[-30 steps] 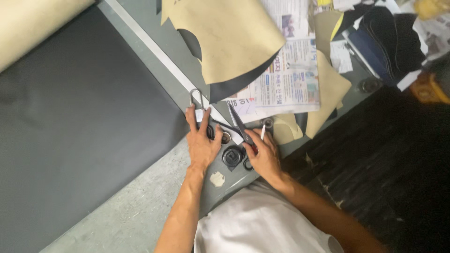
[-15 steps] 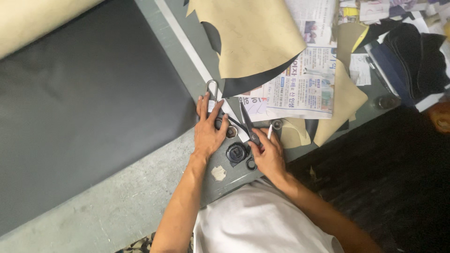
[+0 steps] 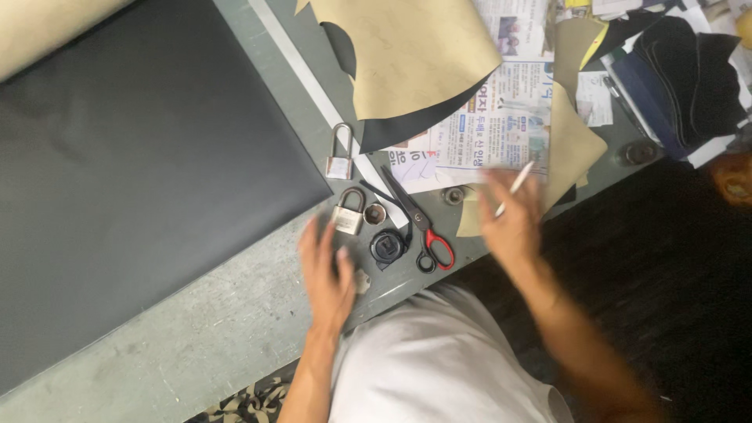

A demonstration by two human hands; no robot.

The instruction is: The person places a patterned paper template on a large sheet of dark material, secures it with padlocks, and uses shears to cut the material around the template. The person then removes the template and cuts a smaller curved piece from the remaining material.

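Both hands have drawn back: left hand [image 3: 327, 270] open, right hand [image 3: 513, 223] pinching white pencil [image 3: 515, 186]; red-handled scissors [image 3: 419, 223] lie shut.

The left hand [image 3: 325, 270] lies flat, palm down, fingers spread and pointing away from the body, its forearm running straight back toward the torso. The right hand [image 3: 513, 223] is raised and motion-blurred, fingers loosely curled, a thin white stick pinched between fingertips, forearm angled outward.
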